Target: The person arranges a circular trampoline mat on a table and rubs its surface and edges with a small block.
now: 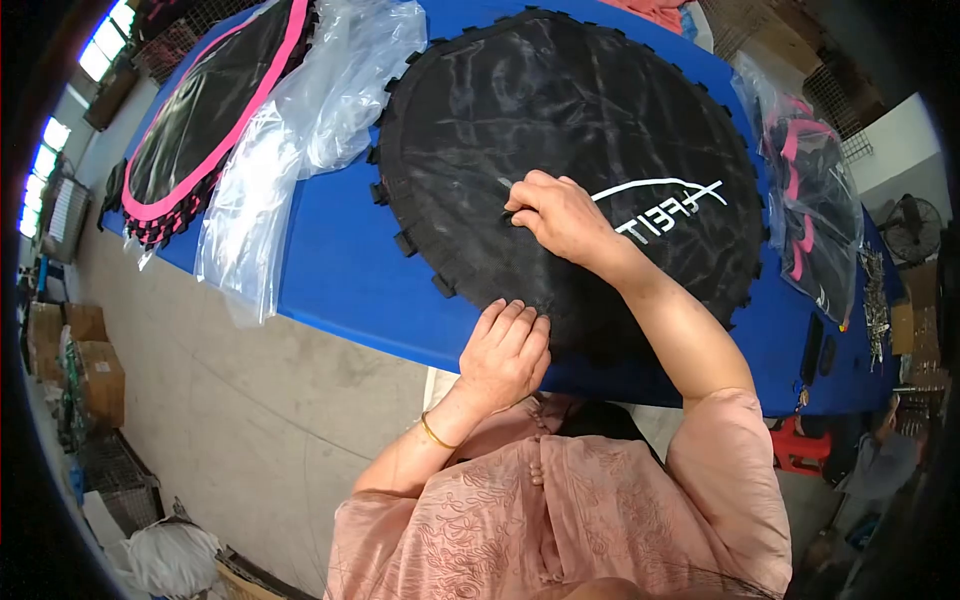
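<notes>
The bench [330, 250] has a blue top, and the big black mat [570, 120] lies on the middle of it, reaching from near the far edge down to the near edge. The mat is round, with small black tabs [405, 243] around its rim. White letters [675, 215] and a curved white line are on its right part. The two hands are apart. The left hand [508, 345] is on the near rim of the mat, by the near edge of the bench, with its fingers close side by side and a bit bent. I cannot tell if it grips the rim or just rests on it. A gold band [436, 432] is on that wrist. The right hand [555, 212] is over the mat, farther in, just left of the white letters. Its thumb and first finger are pinched together, but I cannot tell what is between them. At the left end of the bench is a black and pink mat [215, 105], with clear plastic [262, 190] beside it, next to the round mat. At the right end, a clear bag [815, 190] holds something black and pink. Two small dark things [812, 350] and a pile of metal bits [875, 310] lie near the right edge. A red stool [801, 447] is below the near right corner.
</notes>
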`<state>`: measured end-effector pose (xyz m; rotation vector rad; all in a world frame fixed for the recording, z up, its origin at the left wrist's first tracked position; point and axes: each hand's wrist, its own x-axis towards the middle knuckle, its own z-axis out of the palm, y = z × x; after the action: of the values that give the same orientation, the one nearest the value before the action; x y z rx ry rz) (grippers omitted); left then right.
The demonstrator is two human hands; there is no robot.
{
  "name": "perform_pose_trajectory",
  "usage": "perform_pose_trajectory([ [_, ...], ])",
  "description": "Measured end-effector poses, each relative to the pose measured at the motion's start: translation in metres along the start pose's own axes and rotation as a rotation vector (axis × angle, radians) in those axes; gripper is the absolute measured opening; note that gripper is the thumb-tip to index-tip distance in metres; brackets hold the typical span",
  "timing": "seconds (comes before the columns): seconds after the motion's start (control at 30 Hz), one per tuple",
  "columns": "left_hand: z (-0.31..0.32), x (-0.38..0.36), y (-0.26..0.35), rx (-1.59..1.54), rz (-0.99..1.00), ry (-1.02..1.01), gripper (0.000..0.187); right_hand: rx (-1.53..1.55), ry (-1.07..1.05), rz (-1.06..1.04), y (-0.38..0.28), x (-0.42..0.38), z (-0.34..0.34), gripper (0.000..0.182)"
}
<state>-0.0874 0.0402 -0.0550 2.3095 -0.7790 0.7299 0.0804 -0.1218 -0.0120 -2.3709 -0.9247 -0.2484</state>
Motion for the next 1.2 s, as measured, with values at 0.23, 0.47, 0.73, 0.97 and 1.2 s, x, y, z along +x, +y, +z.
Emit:
perform_pose_trajectory([
  [0.23, 0.001, -0.002, -0.002, 0.024, 0.027, -0.007, 0.037, -0.002, 0.032, -0.011, 0.002, 0.058, 0.031, 0.015],
  [0.47, 0.001, -0.002, -0.003, -0.016, 0.013, 0.012, 0.032, -0.027, -0.027, 0.008, -0.001, 0.049, 0.025, 0.014],
  [0.73, 0.003, -0.002, -0.002, -0.031, -0.010, 0.004, 0.033, -0.010, 0.009, -0.058, 0.001, 0.037, 0.023, 0.011],
  [0.97, 0.004, -0.003, -0.002, -0.017, -0.013, 0.007, 0.037, 0.018, 0.039, -0.073, 0.004, 0.097, 0.056, 0.013],
  [1.2, 0.003, -0.005, -0.001, -0.026, -0.023, -0.001, 0.038, 0.020, 0.028, -0.066, 0.004, 0.059, 0.039, 0.013],
])
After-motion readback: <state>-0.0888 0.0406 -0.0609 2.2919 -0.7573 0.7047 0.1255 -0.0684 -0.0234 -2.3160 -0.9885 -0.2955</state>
